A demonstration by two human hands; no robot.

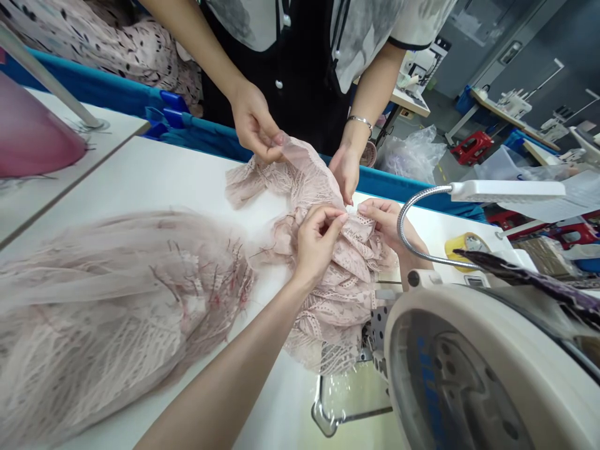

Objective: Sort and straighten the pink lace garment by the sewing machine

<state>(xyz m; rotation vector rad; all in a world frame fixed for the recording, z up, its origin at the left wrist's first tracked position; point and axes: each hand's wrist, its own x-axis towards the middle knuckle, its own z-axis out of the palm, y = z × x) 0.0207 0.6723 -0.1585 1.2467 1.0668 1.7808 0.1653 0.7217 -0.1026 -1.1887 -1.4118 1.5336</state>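
A gathered pale pink lace fabric point(340, 281) lies bunched over the white table, beside the sewing machine. My left hand point(316, 240) pinches the upper edge of this lace between thumb and fingertips. To its right, my right hand point(387, 222) has its thumb and fingers closed on the lace edge; the lamp's bendy neck partly hides its wrist. Across the table a person's hand point(255, 122) holds up a sheer strip of the same cloth. That person's other hand point(347, 169), with a bracelet, hangs by the fabric, close to my fingertips.
A large pile of sheer pink fabric point(117, 300) with loose threads covers the table's left side. The sewing machine point(469, 362) fills the lower right, under a lamp point(509, 190) on a bendy neck. A yellow tape roll point(459, 247) stands behind it. Blue cloth point(197, 134) lines the far edge.
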